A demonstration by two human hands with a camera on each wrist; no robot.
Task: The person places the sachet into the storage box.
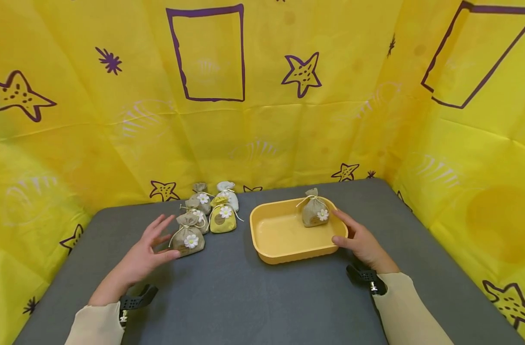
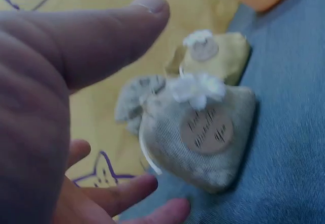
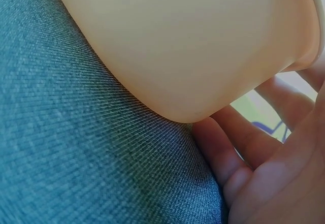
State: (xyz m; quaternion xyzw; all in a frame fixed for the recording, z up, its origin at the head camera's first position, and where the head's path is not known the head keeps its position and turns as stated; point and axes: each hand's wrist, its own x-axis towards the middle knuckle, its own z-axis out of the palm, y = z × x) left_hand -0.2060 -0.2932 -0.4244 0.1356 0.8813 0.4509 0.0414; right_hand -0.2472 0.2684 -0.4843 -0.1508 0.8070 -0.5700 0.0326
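My left hand (image 1: 143, 256) is spread beside the nearest beige drawstring sachet (image 1: 185, 242), thumb and fingers apart around its left side. In the left wrist view that sachet (image 2: 198, 148) shows a white flower and a round printed label, with a gap between it and the thumb. Behind it stand more beige sachets, a yellow sachet (image 1: 222, 221) and a white sachet (image 1: 230, 195). My right hand (image 1: 363, 244) holds the right end of a yellow tray (image 1: 284, 258), thumb at the rim; in the right wrist view fingers curl along its outer wall. Another beige sachet (image 1: 314, 211) stands inside the tray.
A grey cloth-covered table (image 1: 253, 306) lies under everything. Yellow patterned curtains (image 1: 266, 129) enclose its back and both sides. A dark camera mount sits on each wrist, the left mount (image 1: 138, 299) and the right mount (image 1: 363, 274).
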